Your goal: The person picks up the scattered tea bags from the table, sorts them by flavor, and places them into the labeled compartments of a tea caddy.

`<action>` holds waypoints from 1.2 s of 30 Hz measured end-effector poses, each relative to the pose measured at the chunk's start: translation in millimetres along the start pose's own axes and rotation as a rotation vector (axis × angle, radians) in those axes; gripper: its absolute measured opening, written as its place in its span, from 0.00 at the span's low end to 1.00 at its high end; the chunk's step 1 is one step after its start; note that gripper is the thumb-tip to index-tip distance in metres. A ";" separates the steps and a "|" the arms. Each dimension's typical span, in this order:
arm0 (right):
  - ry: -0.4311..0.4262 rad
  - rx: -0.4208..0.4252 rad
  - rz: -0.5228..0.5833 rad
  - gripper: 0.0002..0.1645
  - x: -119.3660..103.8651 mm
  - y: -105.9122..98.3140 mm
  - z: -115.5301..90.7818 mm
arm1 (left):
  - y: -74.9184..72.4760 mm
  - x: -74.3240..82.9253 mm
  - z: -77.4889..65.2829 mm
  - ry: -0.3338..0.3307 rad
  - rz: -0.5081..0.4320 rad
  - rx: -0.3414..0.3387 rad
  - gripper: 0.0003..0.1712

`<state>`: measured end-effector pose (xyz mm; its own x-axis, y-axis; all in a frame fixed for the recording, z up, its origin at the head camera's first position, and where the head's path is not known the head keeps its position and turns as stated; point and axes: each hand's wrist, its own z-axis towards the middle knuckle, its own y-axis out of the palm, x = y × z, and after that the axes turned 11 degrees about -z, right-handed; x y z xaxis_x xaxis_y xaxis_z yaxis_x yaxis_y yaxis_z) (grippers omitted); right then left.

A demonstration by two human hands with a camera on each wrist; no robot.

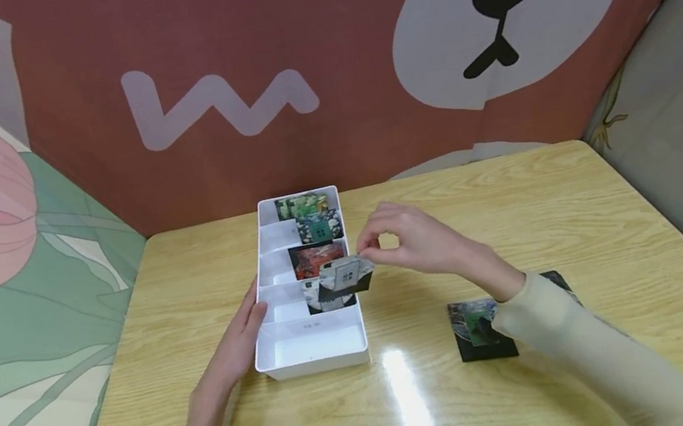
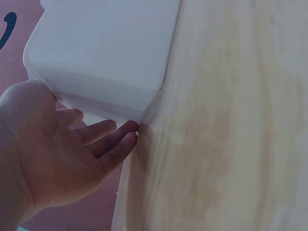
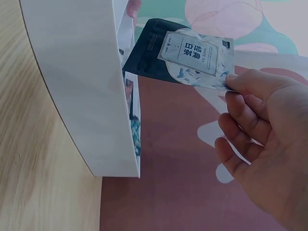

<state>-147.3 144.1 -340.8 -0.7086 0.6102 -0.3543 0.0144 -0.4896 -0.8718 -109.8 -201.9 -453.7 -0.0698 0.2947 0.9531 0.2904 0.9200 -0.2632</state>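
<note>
A white divided box [image 1: 316, 366] stands on the table, with flat tea sachets in several compartments. My right hand [image 1: 417, 239] pinches a tea sachet [image 1: 346, 274] by one corner between thumb and index finger, over the box's right rim. In the right wrist view this sachet [image 3: 192, 55] is white and black with a Chinese-character label, its dark end at the rim. Below it in the head view lies a similar white sachet [image 1: 330, 304]. My left hand [image 1: 238, 347] rests against the box's left side; in the left wrist view its fingers [image 2: 113, 147] are extended along the outer wall.
A red sachet [image 1: 317, 258], a teal one [image 1: 320, 228] and a green one [image 1: 303, 206] sit in the farther compartments. Another sachet [image 1: 481, 340] lies on the wooden table [image 1: 594, 223], partly under my right sleeve. A patterned cloth wall rises behind the table.
</note>
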 end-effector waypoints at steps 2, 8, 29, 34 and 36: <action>-0.007 0.004 0.004 0.02 -2.0 2.6 2.7 | -0.2 0.3 0.2 0.004 0.000 0.004 0.32; 0.001 0.009 0.033 0.02 -5.5 11.1 7.9 | 1.2 -0.1 0.1 0.006 -0.011 -0.001 0.32; 0.007 -0.032 0.062 0.04 -7.5 36.5 20.0 | -0.9 0.6 0.7 -0.031 0.009 0.012 0.32; 0.016 -0.055 0.052 0.04 -5.8 41.5 20.3 | -0.9 0.8 0.8 -0.032 0.005 0.008 0.32; 0.031 -0.067 0.059 0.03 -5.6 43.2 20.4 | -1.0 0.5 1.6 -0.029 0.006 0.005 0.32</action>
<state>-157.1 106.9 -369.5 -0.6826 0.6012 -0.4155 0.1032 -0.4835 -0.8692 -111.6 -202.2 -453.2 -0.0953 0.3076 0.9467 0.2862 0.9194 -0.2699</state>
